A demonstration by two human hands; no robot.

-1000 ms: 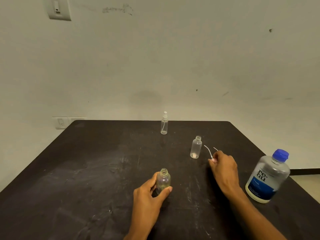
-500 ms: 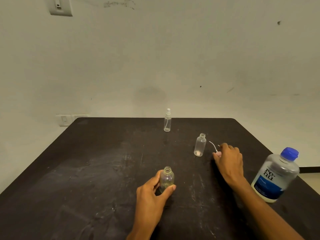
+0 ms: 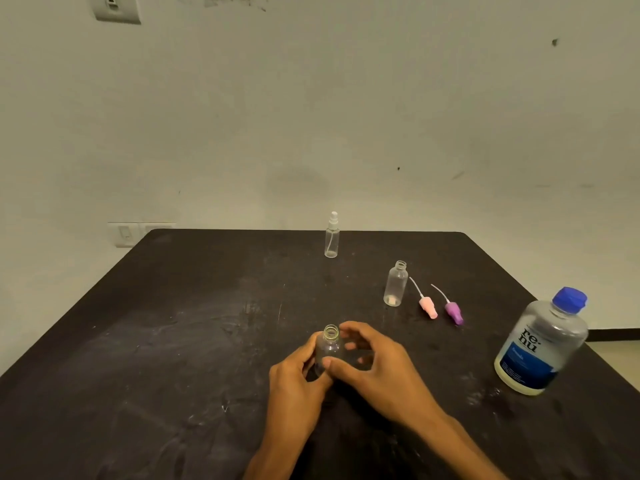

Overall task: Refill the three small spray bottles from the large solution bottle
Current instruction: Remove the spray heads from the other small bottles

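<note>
The left hand (image 3: 298, 382) has its fingers (image 3: 327, 362) and thumb curled round the near small bottle (image 3: 329, 348), upright and uncapped on the bench (image 3: 173, 341). The right hand (image 3: 377, 372) cups its right side with loosely curled fingers; whether they touch is hard to tell.

Judging progress: two bottles are opened, their pink spray top (image 3: 427, 306) and purple spray top (image 3: 453, 311) lying right of the middle open bottle (image 3: 395, 285). The far bottle (image 3: 331, 237) keeps its sprayer. The large solution bottle (image 3: 540, 344), far right, is capped; pouring looks unstarted. Liquid levels are unclear.
</note>
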